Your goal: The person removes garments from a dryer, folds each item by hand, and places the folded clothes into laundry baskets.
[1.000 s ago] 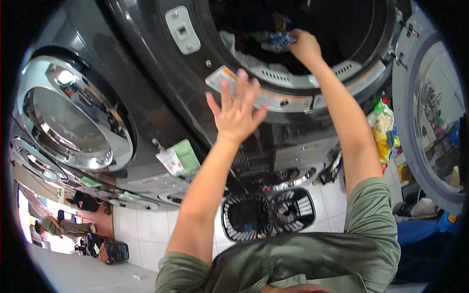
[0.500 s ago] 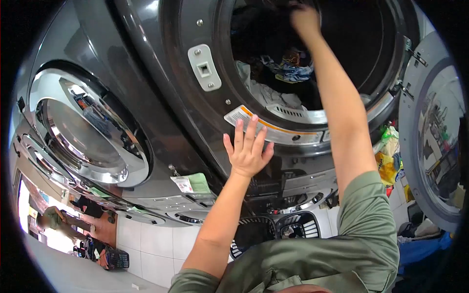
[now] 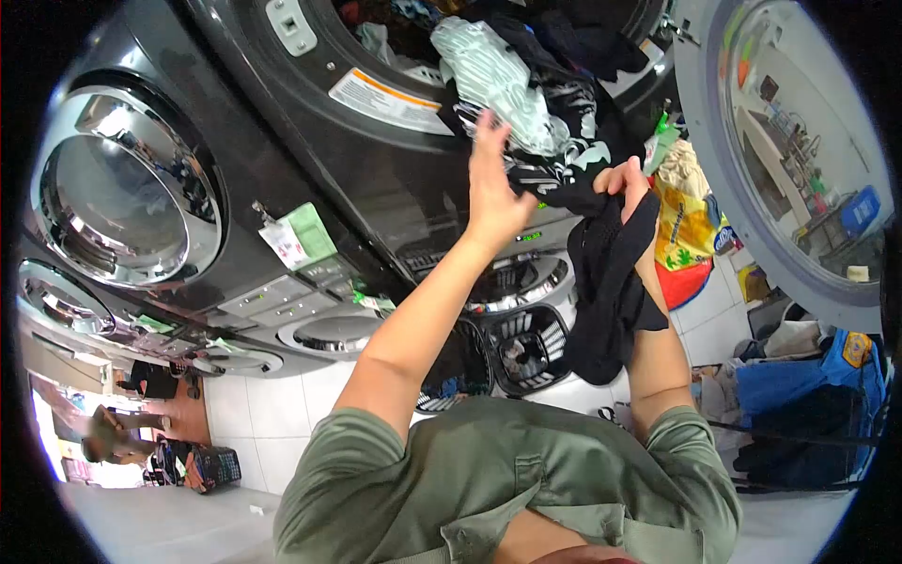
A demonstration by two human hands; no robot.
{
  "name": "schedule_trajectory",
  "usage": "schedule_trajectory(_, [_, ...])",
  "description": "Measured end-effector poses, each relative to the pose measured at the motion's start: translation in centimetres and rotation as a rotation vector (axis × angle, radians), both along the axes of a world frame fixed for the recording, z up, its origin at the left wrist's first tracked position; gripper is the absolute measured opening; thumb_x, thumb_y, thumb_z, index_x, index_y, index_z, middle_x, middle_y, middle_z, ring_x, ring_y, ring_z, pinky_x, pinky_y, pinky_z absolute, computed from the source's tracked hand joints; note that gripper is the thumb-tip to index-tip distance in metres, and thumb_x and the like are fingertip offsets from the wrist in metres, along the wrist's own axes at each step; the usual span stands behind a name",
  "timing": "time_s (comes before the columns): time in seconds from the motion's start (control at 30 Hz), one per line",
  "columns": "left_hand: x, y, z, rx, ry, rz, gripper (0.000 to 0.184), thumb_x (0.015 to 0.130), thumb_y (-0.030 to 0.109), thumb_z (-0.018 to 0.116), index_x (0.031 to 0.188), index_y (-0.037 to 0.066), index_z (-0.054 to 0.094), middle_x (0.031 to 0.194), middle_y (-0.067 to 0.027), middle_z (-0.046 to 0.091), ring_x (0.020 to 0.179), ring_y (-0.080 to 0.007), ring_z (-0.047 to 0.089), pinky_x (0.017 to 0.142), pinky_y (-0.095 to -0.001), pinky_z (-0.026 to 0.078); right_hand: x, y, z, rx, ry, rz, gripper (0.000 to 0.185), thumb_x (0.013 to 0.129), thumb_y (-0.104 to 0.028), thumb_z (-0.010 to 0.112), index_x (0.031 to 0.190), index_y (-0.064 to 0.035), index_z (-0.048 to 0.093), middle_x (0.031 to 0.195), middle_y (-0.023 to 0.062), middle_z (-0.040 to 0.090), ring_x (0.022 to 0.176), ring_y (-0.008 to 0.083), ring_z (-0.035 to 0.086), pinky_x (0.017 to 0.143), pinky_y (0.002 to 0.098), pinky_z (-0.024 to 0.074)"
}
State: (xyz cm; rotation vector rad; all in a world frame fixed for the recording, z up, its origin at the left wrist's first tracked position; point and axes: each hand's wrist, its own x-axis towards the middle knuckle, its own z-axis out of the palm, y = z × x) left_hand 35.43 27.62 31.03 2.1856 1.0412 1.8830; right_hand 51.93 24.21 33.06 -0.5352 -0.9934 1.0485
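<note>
Several black and patterned clothes spill from the dark dryer's (image 3: 301, 141) round opening. My right hand (image 3: 628, 179) grips a black garment (image 3: 606, 291), part of which hangs down over my right forearm. A pale green patterned cloth (image 3: 498, 80) lies on top of the dark clothes at the opening's rim. My left hand (image 3: 498, 193) is at the lower left edge of that bundle with its fingers stretched upward; it seems to touch the clothes without closing on them. A black-and-white printed cloth (image 3: 564, 169) lies between my hands.
The open dryer door (image 3: 700, 122) is on the right. Below are black laundry baskets (image 3: 526, 352). A yellow bag (image 3: 681, 230) and a pile of blue clothes (image 3: 799, 376) lie at right. Another dryer (image 3: 122, 188) stands left; a person (image 3: 113, 437) is far left.
My right hand has come out of the drum with a bundle of clothes, now at the opening's rim. My left hand has shifted from the dryer's front edge to the bundle.
</note>
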Motion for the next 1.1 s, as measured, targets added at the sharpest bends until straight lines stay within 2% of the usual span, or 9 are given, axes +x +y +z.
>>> schedule_trajectory(0.13, [0.2, 0.6, -1.4, -0.033, -0.09, 0.371, 0.069, 0.06, -0.006, 0.054, 0.124, 0.003, 0.03, 0.133, -0.0206, 0.026, 0.121, -0.0322, 0.032, 0.101, -0.0385, 0.024, 3.1, 1.2, -5.8, -0.04, 0.14, 0.041, 0.046, 0.093, -0.043, 0.03, 0.08, -0.0027, 0.047, 0.081, 0.0124, 0.057, 0.08, 0.0199, 0.053, 0.076, 0.0312, 0.0425])
schedule_trajectory(0.27, [1.8, -0.9, -4.6, -0.673, -0.93, -0.259, 0.056, 0.085, 0.027, 0.053, 0.127, 0.003, 0.025, 0.122, -0.0113, 0.039, 0.108, -0.0209, 0.039, 0.091, -0.0337, 0.033, 1.7, -4.0, -5.3, -0.502, 0.475, 0.136, 0.042, 0.091, -0.042, 0.037, 0.09, -0.0031, 0.053, 0.089, 0.0152, 0.059, 0.088, 0.0246, 0.054, 0.074, 0.0338, 0.0453])
schedule_trajectory(0.43, [-0.3, -10.8, -13.3, -1.553, -0.51, -1.04, 0.078, 0.079, 0.06, 0.046, 0.137, 0.014, 0.02, 0.115, -0.0063, 0.05, 0.097, -0.0187, 0.05, 0.086, -0.0365, 0.036, -0.8, -8.0, -9.9, -0.328, -0.823, -0.436, 0.03, 0.088, -0.024, 0.05, 0.076, 0.0024, 0.054, 0.067, 0.0054, 0.057, 0.065, 0.0157, 0.052, 0.062, 0.0262, 0.0406])
schedule_trajectory(0.5, [-0.6, -15.2, -15.9, -1.316, -0.26, -1.272, 0.066, 0.076, 0.042, 0.063, 0.125, 0.004, 0.039, 0.105, -0.0065, 0.056, 0.092, -0.0148, 0.051, 0.084, -0.0303, 0.038, -0.2, -7.2, -10.1, -0.342, -0.989, -0.364, 0.018, 0.084, -0.015, 0.051, 0.076, -0.0004, 0.058, 0.069, 0.0052, 0.057, 0.068, 0.0149, 0.051, 0.065, 0.0268, 0.0407])
schedule_trajectory(0.57, [-1.9, -17.9, -16.9, -1.351, 0.038, -0.91, 0.044, 0.072, 0.025, 0.069, 0.107, 0.003, 0.054, 0.092, -0.0043, 0.06, 0.079, -0.011, 0.052, 0.072, -0.0261, 0.041, -0.3, -7.1, -9.1, -0.357, -0.858, -0.277, 0.02, 0.072, -0.007, 0.045, 0.084, -0.0048, 0.061, 0.087, 0.0157, 0.062, 0.088, 0.0302, 0.058, 0.076, 0.0312, 0.0434])
schedule_trajectory(0.73, [-12.2, -18.7, -13.7, -1.313, -0.063, -0.467, 0.033, 0.071, 0.021, 0.071, 0.095, 0.0, 0.061, 0.082, -0.0022, 0.061, 0.075, -0.0078, 0.053, 0.069, -0.0232, 0.043, 5.7, -5.7, -9.1, -0.371, -1.162, -0.05, 0.018, 0.067, -0.001, 0.052, 0.082, -0.0027, 0.061, 0.073, 0.006, 0.06, 0.065, 0.0159, 0.054, 0.062, 0.0257, 0.0412])
schedule_trajectory(0.87, [-18.0, -20.3, -12.3, -1.259, -0.858, -1.111, 0.046, 0.07, 0.012, 0.069, 0.109, -0.006, 0.05, 0.104, -0.0107, 0.06, 0.093, -0.0193, 0.059, 0.086, -0.0303, 0.045, 2.7, -8.4, -9.8, -0.691, -0.77, 0.745, 0.015, 0.076, -0.018, 0.062, 0.07, -0.0048, 0.058, 0.058, -0.0005, 0.051, 0.051, 0.0098, 0.044, 0.05, 0.023, 0.0346])
schedule_trajectory(1.07, [-15.6, -20.0, -16.8, -1.363, -1.09, -0.027, 0.05, 0.086, 0.043, 0.049, 0.116, 0.003, 0.048, 0.105, -0.0127, 0.056, 0.097, -0.0231, 0.055, 0.083, -0.0371, 0.045, -7.4, -10.9, -15.3, -0.705, 0.527, 1.138, 0.031, 0.089, -0.038, 0.046, 0.099, -0.0103, 0.056, 0.082, 0.0128, 0.058, 0.079, 0.0302, 0.056, 0.073, 0.0447, 0.0468])
schedule_trajectory(1.1, [-17.1, -20.2, -23.8, -1.553, -1.327, -0.442, 0.064, 0.086, 0.057, 0.033, 0.121, 0.005, 0.045, 0.118, -0.0143, 0.052, 0.103, -0.0289, 0.052, 0.091, -0.0422, 0.04, -9.1, -11.6, -15.4, -0.754, 0.489, 1.031, 0.033, 0.089, -0.039, 0.043, 0.105, -0.0116, 0.054, 0.091, 0.0152, 0.059, 0.09, 0.0351, 0.057, 0.078, 0.0491, 0.0464])
